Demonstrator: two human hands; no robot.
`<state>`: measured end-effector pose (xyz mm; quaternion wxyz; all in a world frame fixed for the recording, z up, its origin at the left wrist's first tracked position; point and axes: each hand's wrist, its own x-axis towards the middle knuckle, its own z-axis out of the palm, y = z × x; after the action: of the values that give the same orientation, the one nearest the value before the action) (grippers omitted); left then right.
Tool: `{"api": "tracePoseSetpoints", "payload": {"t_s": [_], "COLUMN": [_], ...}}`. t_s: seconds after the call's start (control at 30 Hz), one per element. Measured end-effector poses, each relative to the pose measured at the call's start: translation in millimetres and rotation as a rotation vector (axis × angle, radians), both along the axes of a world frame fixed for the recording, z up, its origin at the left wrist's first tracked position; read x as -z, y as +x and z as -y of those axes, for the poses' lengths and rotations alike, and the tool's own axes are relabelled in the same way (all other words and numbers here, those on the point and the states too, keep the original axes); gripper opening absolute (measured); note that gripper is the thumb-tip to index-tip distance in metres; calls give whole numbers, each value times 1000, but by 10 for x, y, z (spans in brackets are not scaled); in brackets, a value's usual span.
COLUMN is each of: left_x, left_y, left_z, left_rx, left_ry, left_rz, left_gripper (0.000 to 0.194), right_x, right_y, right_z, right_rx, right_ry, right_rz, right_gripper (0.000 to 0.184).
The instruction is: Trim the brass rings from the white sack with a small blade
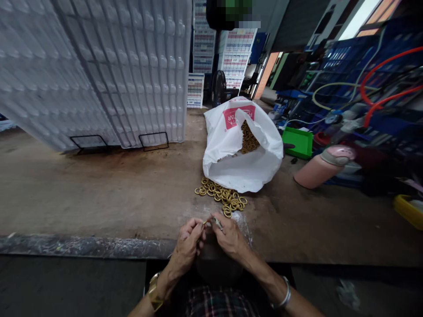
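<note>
Near the front edge of the table, my left hand [191, 237] is closed in a pinch on a brass-coloured ring [205, 223], seen nearly edge-on. Close beside it, my right hand [229, 234] is wrapped around a small grey tool [217, 223]. The tool's tip is at the ring; whether they touch is too small to tell. Just beyond my hands lies a loose pile of brass-coloured rings [224, 195]. It spreads from the mouth of a torn white sack [220, 136], which has more rings inside.
Tall clear plastic trays [142, 75] stand in black wire holders [153, 141] at the left. To the right are a pink bottle [317, 169], a green tray [299, 143], a yellow container [408, 212] and an orange hose [366, 88]. White crates [234, 64] and a fan [218, 88] stand behind.
</note>
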<state>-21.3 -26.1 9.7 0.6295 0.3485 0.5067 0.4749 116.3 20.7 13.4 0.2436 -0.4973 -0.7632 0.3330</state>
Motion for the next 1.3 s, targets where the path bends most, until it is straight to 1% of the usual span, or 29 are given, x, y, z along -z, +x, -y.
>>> {"api": "tracePoseSetpoints", "payload": {"t_s": [0.07,0.13,0.2,0.47,0.6,0.73,0.8,0.87,0.97,1.03,1.13,1.23,1.3], "left_x": [-39,-73,-97,-141,-98,-46,-64,-109,-170,-175,-141,-118,-118], "left_y": [-6,-6,-3,8,16,13,14,21,34,27,-19,-79,-109], "left_z": [2,1,0,26,29,54,91,130,148,125,76,52,48], "left_rx": [-13,-30,-43,-69,-86,-89,-64,-21,14,-4,-49,-88,-121], "left_ry": [19,21,11,29,51,102,105,79,7,-42,-49,-36,-57], "left_rz": [-27,-42,-56,-87,-94,-110,-100,-61,76,185,281,315,361], "left_gripper": [43,46,48,49,47,47,47,48,48,47,44,40,38], "right_x": [23,42,54,47,30,-3,-11,-6,35,74,113,101,82], "right_y": [7,5,-2,-24,-39,-32,-18,-9,-41,-97,-217,-352,-428], "right_z": [37,67,84,109,124,98,56,-4,-126,-233,-420,-592,-674], "right_rx": [-75,-137,-163,-137,-116,-152,-160,-135,-68,-21,38,92,103], "right_ry": [85,121,142,170,152,84,45,27,74,147,240,230,208], "right_rz": [114,181,221,290,372,411,417,437,453,452,471,558,634], "right_gripper": [17,21,23,25,29,31,32,33,31,27,25,28,26]}}
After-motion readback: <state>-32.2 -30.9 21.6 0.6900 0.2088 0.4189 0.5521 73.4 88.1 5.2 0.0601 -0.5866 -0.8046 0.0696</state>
